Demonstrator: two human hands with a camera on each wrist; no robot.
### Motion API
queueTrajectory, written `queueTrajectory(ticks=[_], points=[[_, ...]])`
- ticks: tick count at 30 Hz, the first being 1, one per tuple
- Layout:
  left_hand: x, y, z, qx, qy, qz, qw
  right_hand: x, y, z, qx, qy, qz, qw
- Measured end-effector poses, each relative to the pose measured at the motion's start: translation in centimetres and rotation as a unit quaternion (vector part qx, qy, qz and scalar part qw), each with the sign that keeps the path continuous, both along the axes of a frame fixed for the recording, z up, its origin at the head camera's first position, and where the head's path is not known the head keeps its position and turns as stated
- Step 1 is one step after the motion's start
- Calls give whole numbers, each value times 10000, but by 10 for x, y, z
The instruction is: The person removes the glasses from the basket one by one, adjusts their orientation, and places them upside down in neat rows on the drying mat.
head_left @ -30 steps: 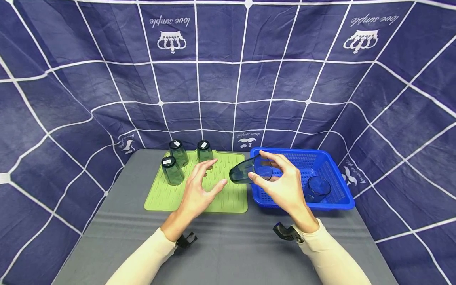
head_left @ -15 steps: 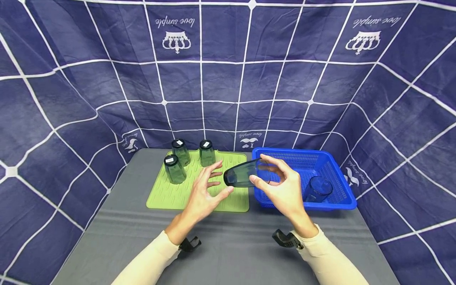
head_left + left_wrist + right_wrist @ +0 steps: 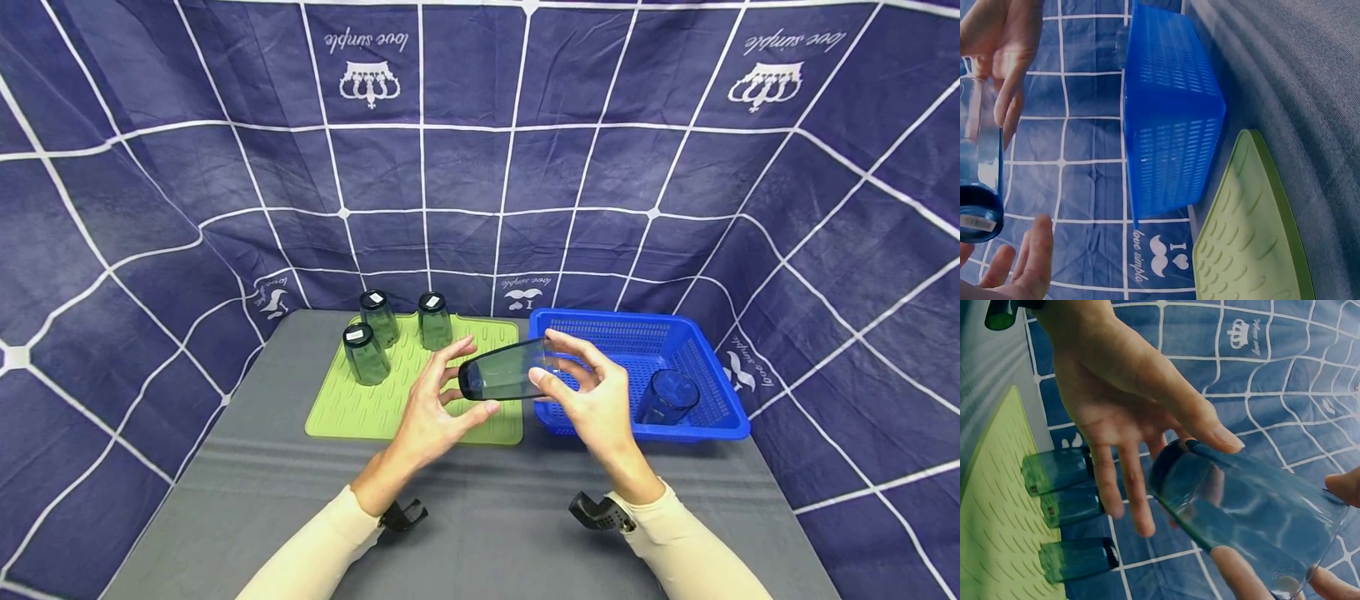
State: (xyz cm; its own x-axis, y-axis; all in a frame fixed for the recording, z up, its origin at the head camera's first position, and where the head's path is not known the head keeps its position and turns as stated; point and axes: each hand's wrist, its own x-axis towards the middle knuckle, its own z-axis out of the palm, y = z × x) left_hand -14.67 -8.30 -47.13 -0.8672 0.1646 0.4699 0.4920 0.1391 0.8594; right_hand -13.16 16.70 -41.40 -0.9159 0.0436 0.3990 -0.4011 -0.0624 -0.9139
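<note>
A tinted drinking glass (image 3: 504, 372) lies tilted nearly sideways in the air between the two hands, base to the left. My right hand (image 3: 600, 404) pinches it near the rim, thumb on the near side and fingers on the far side. Around the dark base my left hand (image 3: 429, 417) is spread, thumb below and fingers beyond. In the left wrist view the glass (image 3: 979, 165) shows a white label on its base, with left fingers (image 3: 1036, 256) apart from it. The right wrist view shows the left thumb (image 3: 1210, 428) right at the base edge.
Upside-down glasses (image 3: 367, 357) with labelled bases stand on the left and back of a green ribbed mat (image 3: 330, 421). On the right, a blue plastic basket (image 3: 622, 317) holds another glass (image 3: 667, 398). A blue gridded cloth (image 3: 465, 175) hangs behind the grey table (image 3: 487, 517).
The held glass has moved left, from beside the basket to over the mat, and turned more level. My left hand has come to its base.
</note>
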Motion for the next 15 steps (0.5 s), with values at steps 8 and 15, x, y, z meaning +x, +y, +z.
queueTrajectory(ticks=[8,15], points=[[3,8,3,618,197,-450,9969,2,-6,-8,-1108,-620,735,9892],[3,11,3,901,830,-482,9913,1,-10,-19,-1533,-1081,831,9787]])
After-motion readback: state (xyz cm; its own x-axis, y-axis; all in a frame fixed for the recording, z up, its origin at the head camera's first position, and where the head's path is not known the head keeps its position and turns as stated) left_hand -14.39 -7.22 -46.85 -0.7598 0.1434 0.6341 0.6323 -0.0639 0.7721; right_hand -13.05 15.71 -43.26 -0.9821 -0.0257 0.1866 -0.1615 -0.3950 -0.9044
